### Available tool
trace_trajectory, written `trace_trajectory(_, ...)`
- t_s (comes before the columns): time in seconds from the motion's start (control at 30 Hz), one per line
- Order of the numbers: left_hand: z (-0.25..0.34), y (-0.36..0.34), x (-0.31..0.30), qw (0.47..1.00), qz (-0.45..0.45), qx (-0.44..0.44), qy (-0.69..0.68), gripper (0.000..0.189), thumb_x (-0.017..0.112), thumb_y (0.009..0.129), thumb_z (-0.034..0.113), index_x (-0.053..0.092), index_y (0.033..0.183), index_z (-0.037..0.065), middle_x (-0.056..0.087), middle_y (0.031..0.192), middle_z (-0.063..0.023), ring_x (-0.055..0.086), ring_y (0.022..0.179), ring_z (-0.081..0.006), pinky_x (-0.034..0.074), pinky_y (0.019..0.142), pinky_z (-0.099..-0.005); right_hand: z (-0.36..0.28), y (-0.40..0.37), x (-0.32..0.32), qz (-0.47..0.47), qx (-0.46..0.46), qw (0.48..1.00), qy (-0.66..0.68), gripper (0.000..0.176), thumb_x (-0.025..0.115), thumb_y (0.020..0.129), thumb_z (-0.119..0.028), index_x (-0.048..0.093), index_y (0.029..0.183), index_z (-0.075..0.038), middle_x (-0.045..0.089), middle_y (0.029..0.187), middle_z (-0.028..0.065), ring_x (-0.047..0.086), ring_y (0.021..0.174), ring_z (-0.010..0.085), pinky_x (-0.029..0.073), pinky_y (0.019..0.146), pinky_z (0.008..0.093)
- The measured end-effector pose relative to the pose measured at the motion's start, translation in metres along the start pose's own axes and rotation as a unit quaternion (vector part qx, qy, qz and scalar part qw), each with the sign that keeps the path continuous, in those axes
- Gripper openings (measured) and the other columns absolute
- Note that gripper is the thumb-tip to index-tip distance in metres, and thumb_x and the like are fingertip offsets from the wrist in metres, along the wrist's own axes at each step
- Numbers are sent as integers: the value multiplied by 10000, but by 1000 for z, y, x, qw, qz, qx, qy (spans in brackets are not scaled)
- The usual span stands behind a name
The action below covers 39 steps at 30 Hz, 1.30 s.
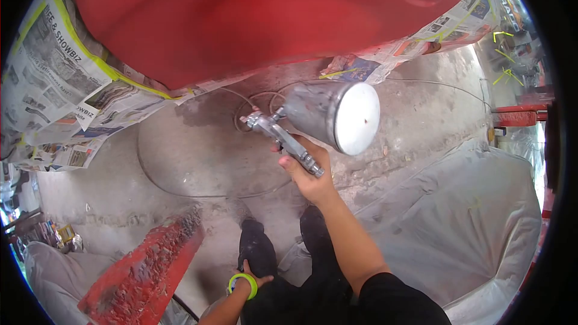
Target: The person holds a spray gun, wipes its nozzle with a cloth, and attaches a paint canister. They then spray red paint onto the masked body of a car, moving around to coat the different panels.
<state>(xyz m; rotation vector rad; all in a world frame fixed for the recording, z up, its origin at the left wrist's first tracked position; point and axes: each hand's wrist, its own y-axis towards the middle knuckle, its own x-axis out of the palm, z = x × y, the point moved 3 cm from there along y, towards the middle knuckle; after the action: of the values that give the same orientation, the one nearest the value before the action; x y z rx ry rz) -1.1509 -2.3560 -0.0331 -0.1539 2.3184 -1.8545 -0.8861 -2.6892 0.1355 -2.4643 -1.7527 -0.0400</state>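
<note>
My right hand (316, 174) is wrapped round the handle of a metal spray gun (268, 127), held out over the floor below a red car panel (259, 18). A silver paint cup (310, 111) with a pale lid is fixed to the gun and tilts to the right. Down by my dark trousers (257, 244), my left hand (256, 275) rests on my leg with its fingers spread. A lime-green ring (242, 286), like a roll of tape, circles my left wrist.
Newspaper (51, 75) edged with yellow-green tape masks the car around the panel. A thin hose (180, 191) loops over the concrete floor (180, 144). At lower left stands a rough red beam (147, 271); a grey sheet (451, 222) covers something at right.
</note>
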Motion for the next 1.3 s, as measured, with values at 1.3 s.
trace_trajectory(1.3,31,-34,-12,998,-14,-47,30,1489,887,488,652,-24,1584,222,142,1567,-240,300,1432,-414,337,1155,-494,-37,17,-181,294,-13,947,-127,298,645,969,-315,662,956,-18,647,727,44,449,430,59,306,371,225)
